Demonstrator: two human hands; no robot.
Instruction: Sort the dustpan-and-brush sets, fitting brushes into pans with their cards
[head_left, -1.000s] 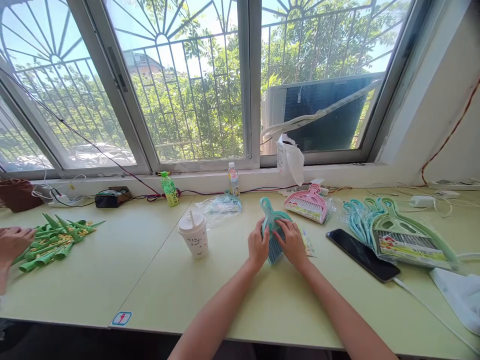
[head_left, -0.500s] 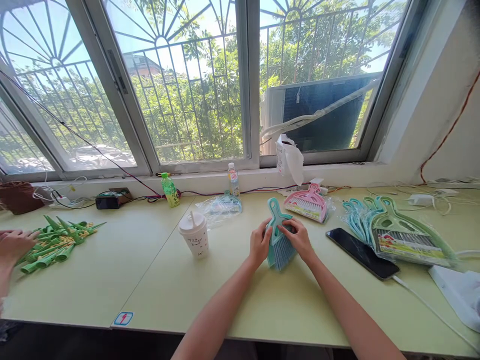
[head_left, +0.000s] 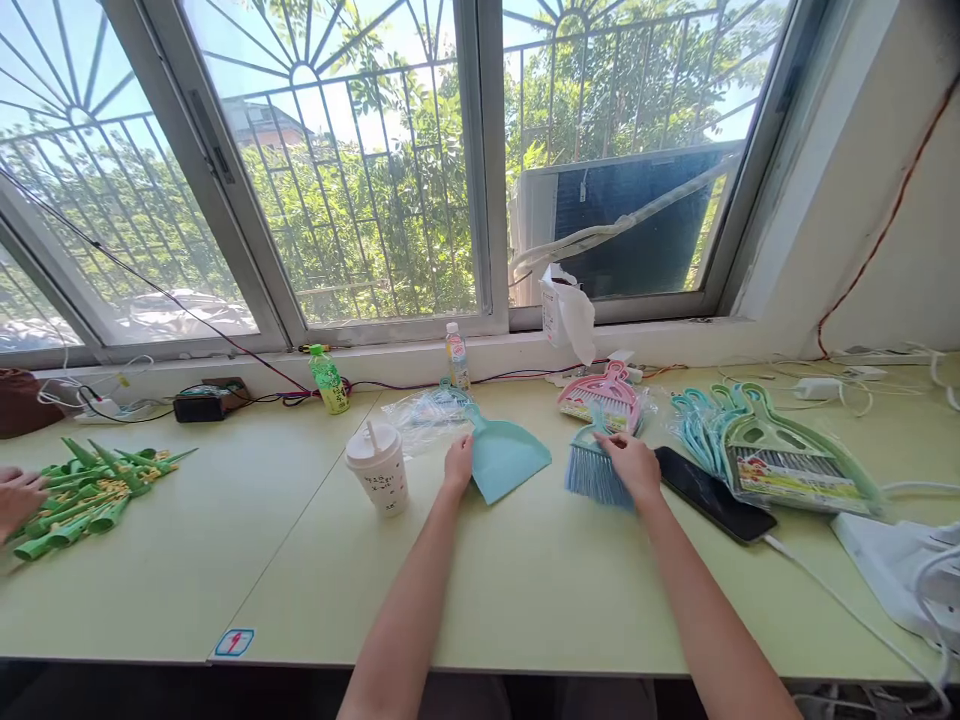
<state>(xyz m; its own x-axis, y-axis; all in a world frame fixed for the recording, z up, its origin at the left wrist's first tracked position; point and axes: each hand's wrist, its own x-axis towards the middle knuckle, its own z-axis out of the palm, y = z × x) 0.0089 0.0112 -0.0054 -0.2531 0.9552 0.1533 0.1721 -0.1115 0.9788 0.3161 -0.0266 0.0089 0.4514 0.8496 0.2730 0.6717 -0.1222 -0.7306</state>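
Note:
My left hand [head_left: 459, 463] grips a pale teal dustpan [head_left: 508, 455] by its left edge, close to the handle, just right of the white cup. Its flat pan faces up and tilts toward me. In my right hand [head_left: 632, 465] is a small teal hand brush [head_left: 594, 468], pinched at the right side of its head with the grey-blue bristles pointing down. Dustpan and brush are apart, with bare tabletop between them. Behind the brush lies a pink dustpan set [head_left: 606, 396] in a clear wrapper.
A white lidded cup [head_left: 379, 475] with a straw stands left of my left hand. To the right are a black phone [head_left: 712, 497] on a cable and wrapped teal and green dustpan sets [head_left: 795, 460]. Another person's hand [head_left: 16, 500] touches green plastic pieces [head_left: 97, 485] at far left.
The brush and dustpan, held together before, are now separated. My left hand has moved left with the dustpan, my right hand right with the brush. The view has shifted slightly.

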